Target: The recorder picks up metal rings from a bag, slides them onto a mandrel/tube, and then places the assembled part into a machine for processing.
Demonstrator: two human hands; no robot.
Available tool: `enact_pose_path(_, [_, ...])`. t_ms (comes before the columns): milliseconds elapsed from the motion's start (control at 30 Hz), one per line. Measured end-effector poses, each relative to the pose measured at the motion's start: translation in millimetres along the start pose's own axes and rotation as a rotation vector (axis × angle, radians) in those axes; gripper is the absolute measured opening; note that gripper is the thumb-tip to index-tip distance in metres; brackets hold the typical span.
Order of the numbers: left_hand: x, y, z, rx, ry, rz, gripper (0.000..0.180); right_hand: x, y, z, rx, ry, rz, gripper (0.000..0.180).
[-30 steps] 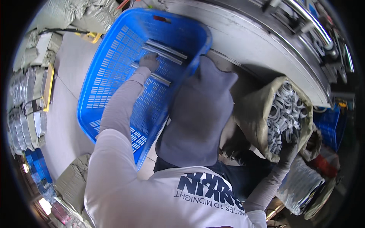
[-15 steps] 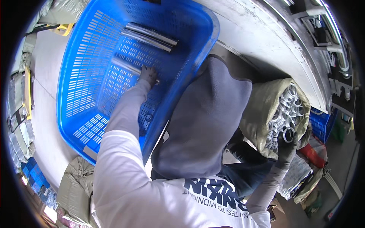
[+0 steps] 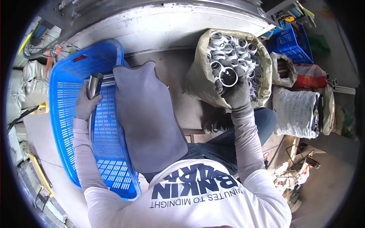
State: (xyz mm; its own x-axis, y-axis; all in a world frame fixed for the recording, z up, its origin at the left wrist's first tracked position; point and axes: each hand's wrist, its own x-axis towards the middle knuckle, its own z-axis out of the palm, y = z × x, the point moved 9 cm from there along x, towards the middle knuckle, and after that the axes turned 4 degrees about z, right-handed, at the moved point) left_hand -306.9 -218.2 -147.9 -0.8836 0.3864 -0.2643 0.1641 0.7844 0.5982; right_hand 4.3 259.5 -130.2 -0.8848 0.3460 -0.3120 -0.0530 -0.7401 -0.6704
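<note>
My gloved left hand grips a shiny metal tube inside a blue plastic basket at my left. Another tube lies across the basket behind it. My gloved right hand holds a short metal tube by its open end, just above a tan sack packed with several similar tubes. A grey cloth flap hangs from my head between the two arms and hides part of the basket's right side.
A grey metal machine bench runs along the top. At right stand a second blue crate, more sacks and a red bag. Stacked sacks lie at the far left. Cables and small tools lie on the floor at lower right.
The view has swung right, so the basket now sits at left and the sack near centre. My left hand has closed on a tube; my right hand has lifted one from the sack.
</note>
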Motion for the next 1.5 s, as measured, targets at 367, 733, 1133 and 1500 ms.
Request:
enact_pose_path(367, [-154,368,107,0.679,-0.015,1.027,0.042,-28,31,25,0.061,-0.004,0.12,0.031])
enact_pose_path(733, [-142,383,171,0.704,-0.115,0.925,0.037,-64,-20,54,-0.886,0.172,-0.636,0.046])
enact_pose_path(1133, [-145,380,176,0.804,-0.105,0.937,0.044,-64,3,57,-0.686,0.338,-0.454,0.034])
enact_pose_path(1500, [-193,361,129,-0.067,-0.062,0.964,0.047,-7,16,-46,-0.07,0.281,-0.197,0.023])
